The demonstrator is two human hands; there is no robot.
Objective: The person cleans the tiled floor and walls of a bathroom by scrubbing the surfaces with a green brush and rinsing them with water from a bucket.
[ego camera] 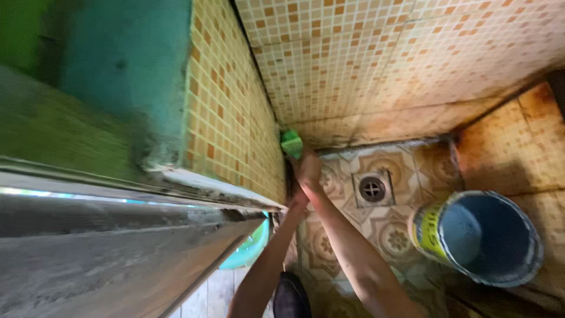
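Note:
My right hand (307,169) reaches down into the corner where the tiled wall meets the floor. It grips a green sponge (291,143) and presses it against the small orange-and-cream wall tiles (235,118). My left hand (296,200) lies low against the same wall, just below the right wrist. The right forearm partly hides it, so its fingers cannot be made out.
A round floor drain (372,188) sits in the patterned floor right of my hands. A blue bucket with a yellow label (479,235) stands at the right. A teal basin (250,247) shows under a grey ledge (118,235) at the left. A dark shoe (291,297) is at the bottom.

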